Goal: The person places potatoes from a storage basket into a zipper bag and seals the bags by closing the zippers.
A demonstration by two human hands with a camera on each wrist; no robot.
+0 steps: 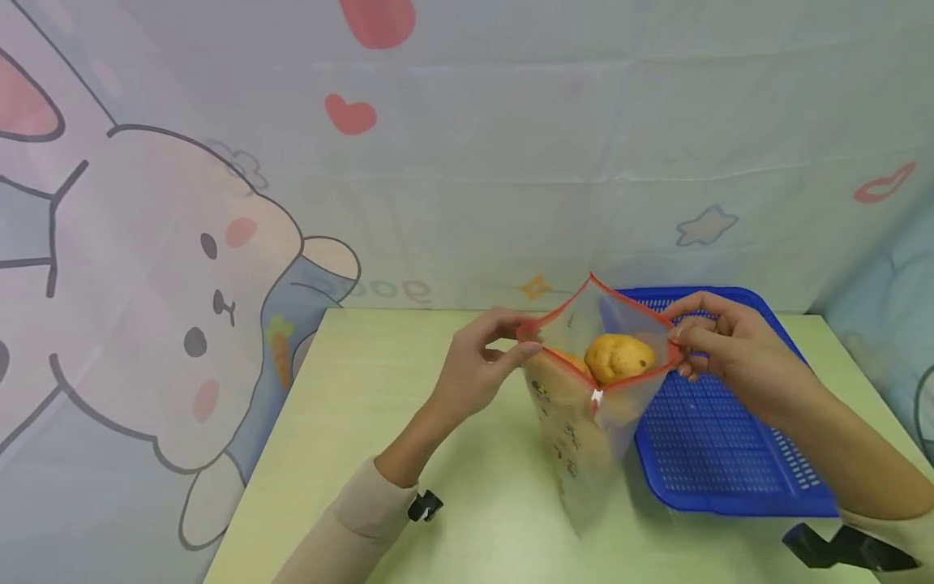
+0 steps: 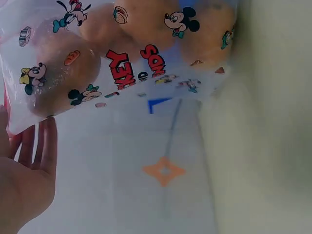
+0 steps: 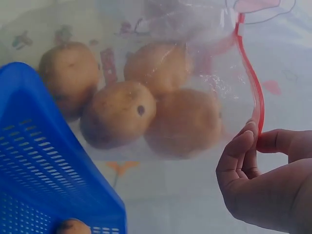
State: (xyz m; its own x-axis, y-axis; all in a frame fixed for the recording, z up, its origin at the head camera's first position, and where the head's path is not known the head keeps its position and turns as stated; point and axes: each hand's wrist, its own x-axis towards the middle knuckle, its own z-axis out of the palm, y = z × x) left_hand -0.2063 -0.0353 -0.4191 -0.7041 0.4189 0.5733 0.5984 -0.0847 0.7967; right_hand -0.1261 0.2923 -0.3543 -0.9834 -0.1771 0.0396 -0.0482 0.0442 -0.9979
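A clear zip bag (image 1: pixel 576 446) with a red zip rim and cartoon prints hangs with its mouth spread wide above the table. Several potatoes fill it; one potato (image 1: pixel 620 358) shows through the opening, and others press against the plastic, such as this potato (image 3: pixel 118 114) in the right wrist view. My left hand (image 1: pixel 474 365) pinches the left side of the rim between thumb and fingers. On the opposite side, my right hand (image 1: pixel 737 349) pinches the red rim. Another potato (image 3: pixel 73 227) lies inside the blue basket (image 1: pixel 718 503), partly cut off in the right wrist view.
The blue perforated basket stands on the right of the pale green table (image 1: pixel 379 381), right beside the bag and under my right forearm. Behind the table hangs a cartoon-printed cloth (image 1: pixel 496 162). Dark wrist-camera straps (image 1: pixel 425 506) sit at both sleeves.
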